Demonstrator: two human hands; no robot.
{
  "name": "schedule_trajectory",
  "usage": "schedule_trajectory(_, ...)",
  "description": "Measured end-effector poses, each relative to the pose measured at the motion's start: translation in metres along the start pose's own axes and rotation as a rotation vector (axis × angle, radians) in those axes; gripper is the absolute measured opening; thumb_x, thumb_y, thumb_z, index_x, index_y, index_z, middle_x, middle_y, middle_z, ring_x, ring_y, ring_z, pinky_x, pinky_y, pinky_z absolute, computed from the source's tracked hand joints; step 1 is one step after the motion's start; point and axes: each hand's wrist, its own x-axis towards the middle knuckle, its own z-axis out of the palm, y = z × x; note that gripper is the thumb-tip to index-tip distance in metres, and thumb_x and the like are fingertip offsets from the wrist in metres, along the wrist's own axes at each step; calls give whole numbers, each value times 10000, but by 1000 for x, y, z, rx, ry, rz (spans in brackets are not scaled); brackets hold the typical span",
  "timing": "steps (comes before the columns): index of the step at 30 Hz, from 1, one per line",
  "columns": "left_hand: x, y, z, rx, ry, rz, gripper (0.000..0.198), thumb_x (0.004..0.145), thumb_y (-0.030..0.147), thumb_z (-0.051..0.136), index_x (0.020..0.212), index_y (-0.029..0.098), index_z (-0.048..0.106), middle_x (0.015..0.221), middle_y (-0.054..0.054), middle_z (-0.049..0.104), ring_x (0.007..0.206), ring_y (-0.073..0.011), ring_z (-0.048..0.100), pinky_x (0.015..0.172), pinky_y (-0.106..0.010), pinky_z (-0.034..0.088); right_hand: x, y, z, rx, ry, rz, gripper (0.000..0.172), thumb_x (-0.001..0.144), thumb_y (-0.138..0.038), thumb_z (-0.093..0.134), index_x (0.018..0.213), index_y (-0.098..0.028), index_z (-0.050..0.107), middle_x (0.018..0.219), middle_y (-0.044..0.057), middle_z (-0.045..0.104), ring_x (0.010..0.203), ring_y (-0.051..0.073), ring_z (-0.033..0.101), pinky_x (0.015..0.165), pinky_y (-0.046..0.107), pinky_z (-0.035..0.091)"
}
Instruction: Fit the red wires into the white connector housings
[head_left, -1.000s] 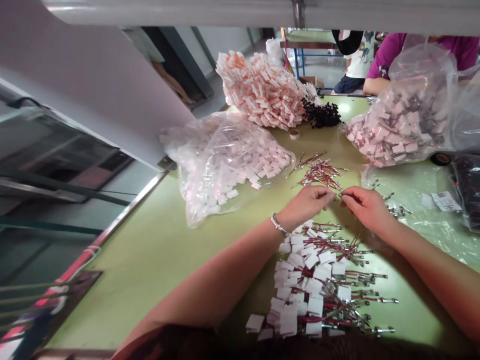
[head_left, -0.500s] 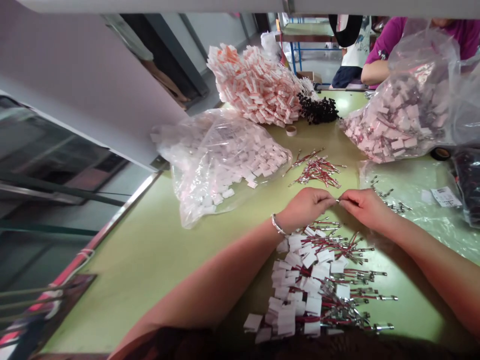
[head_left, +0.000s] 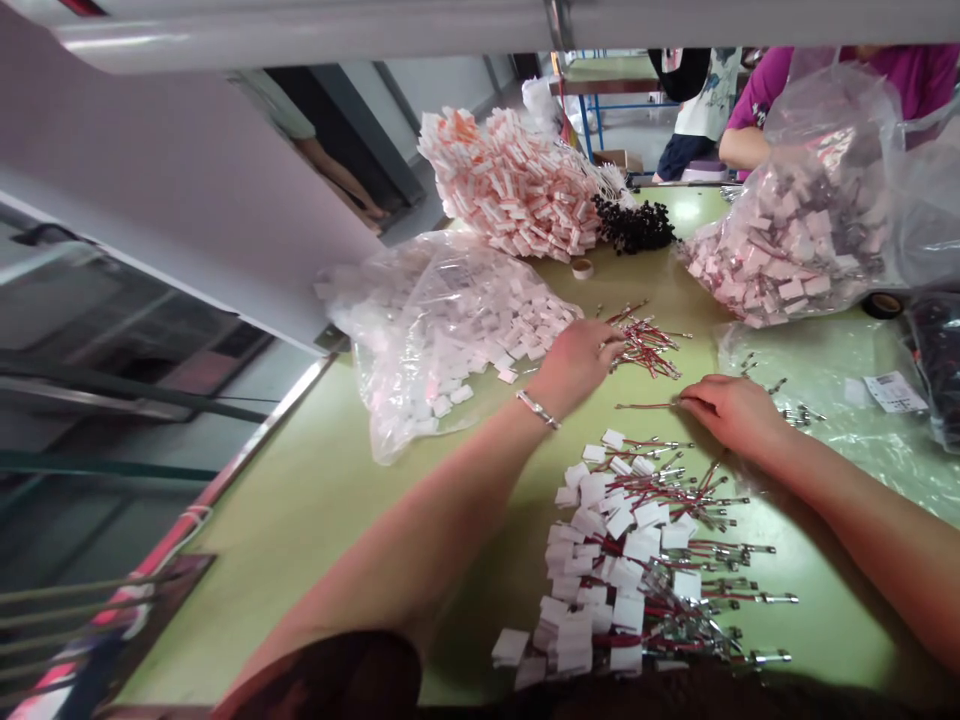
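Observation:
Held by its metal-tipped end, a thin red wire sticks out leftward from the pinched fingers of my right hand. My left hand is at the left edge of a small pile of red wires with metal ends. Its fingers are curled and drawn together at the wires, and what lies between them is hidden. Nearer to me, rows of finished-looking pieces lie on the table, with white connectors on the left and red leads with metal terminals on the right.
A clear bag of white connectors lies left of my left hand. Behind are a heap of white-and-orange pieces, black-tipped leads and a tape roll. On the right are another filled bag, loose metal terminals and a person in purple.
My left hand has let go of the wire end and moved left and away from me to the wire pile. The right hand stays in place, with the red wire now showing.

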Motion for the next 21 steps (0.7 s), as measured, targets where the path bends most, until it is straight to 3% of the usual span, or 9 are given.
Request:
schedule_trajectory(3,11,-5,9,116,-42,-98,164,830,221,547,880,165,694,866,-84,664,849,-226,588,776,-348,459,-1,6,-3,-91,66,16,302,919,-250,426,1080,-227,680,1019,82,681,798,201,629,669,308,441)
schedule_trajectory(7,16,0,23,154,-94,-118,167,833,213,541,859,171,700,862,-87,650,850,-231,585,770,-341,456,-5,34,-35,-101,239,129,319,901,-282,422,1038,-201,698,1002,83,697,858,226,628,710,316,439)
schedule_trajectory(12,20,2,30,157,-92,-100,183,840,243,553,826,198,730,812,-78,628,863,-246,582,758,-350,447,-9,74,-71,-161,150,354,275,846,-333,478,883,-213,723,756,44,703,657,210,596,567,294,383)
schedule_trajectory(17,25,-5,38,-31,90,-79,148,809,233,586,758,183,716,763,-52,615,829,-210,574,786,-340,457,-2,80,-49,-282,17,159,287,856,-266,467,1018,-225,700,1049,70,663,854,211,595,633,285,384)
schedule_trajectory(21,26,-9,27,-414,308,-123,90,786,215,586,752,165,653,799,-34,639,793,-160,581,784,-307,468,4,81,-30,-352,-56,132,285,880,-246,429,1011,-210,680,1030,88,630,813,202,582,609,292,363)
